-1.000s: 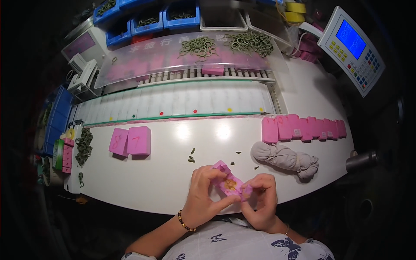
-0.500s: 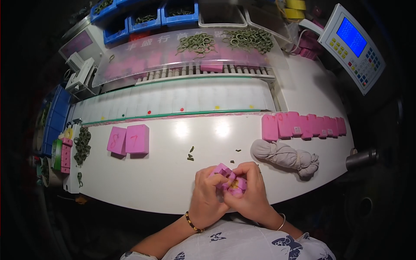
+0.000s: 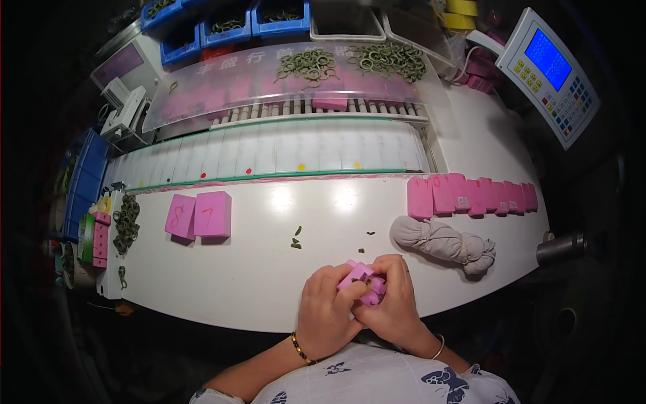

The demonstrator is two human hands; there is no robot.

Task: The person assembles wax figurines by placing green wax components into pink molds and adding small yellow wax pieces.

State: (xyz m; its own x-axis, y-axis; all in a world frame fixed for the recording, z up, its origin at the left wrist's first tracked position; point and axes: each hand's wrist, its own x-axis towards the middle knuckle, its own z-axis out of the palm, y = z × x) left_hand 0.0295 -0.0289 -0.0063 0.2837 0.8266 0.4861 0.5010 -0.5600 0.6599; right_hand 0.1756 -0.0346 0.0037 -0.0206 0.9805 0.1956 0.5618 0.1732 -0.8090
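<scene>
White and curved, the worktable [image 3: 269, 283] sits under a dark room, with a conveyor [image 3: 269, 151] running across its far side and blue bins [image 3: 222, 23] of green rings beyond. Near the table's front edge both hands meet over a small pink block [image 3: 363, 279]. The left hand [image 3: 326, 313] curls around its left side, fingers closed on it; the right hand [image 3: 397, 303] wraps the right side, thumb and fingertips pressed onto the top. A second ago the hands were spread a little wider with more of the block showing and a yellowish spot visible on it; now they have drawn together and cover most of it, which suggests a close fitting or pressing action on the block is under way. Just beyond the hands lie a few green bits [image 3: 296, 237]. To the right rests a grey knotted cloth [image 3: 441, 241], and behind it a row of pink blocks [image 3: 471, 195]. Two marked pink blocks [image 3: 200, 215] lie well apart to the left. A control panel [image 3: 548, 71] stands at the far right.
</scene>
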